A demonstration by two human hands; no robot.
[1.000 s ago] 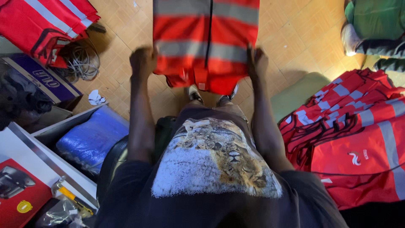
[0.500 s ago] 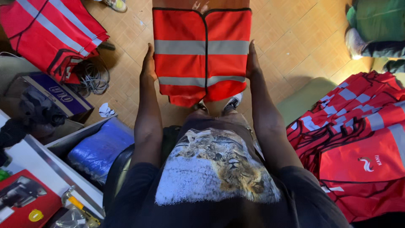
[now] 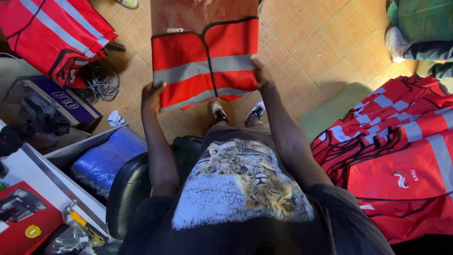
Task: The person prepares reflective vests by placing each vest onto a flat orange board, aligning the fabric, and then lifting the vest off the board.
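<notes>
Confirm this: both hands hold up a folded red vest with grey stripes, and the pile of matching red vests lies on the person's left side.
Not quite. The left hand and right hand do hold up the folded red vest with grey stripes, but the big pile of red vests lies on the person's right side, as the head view shows. On the left are a blue bundle and boxes.

The vest [image 3: 205,63] now hangs tilted, its left side lower. My left hand [image 3: 152,97] sits lower on its bottom corner, my right hand [image 3: 260,72] higher up the edge (both gripping).
</notes>
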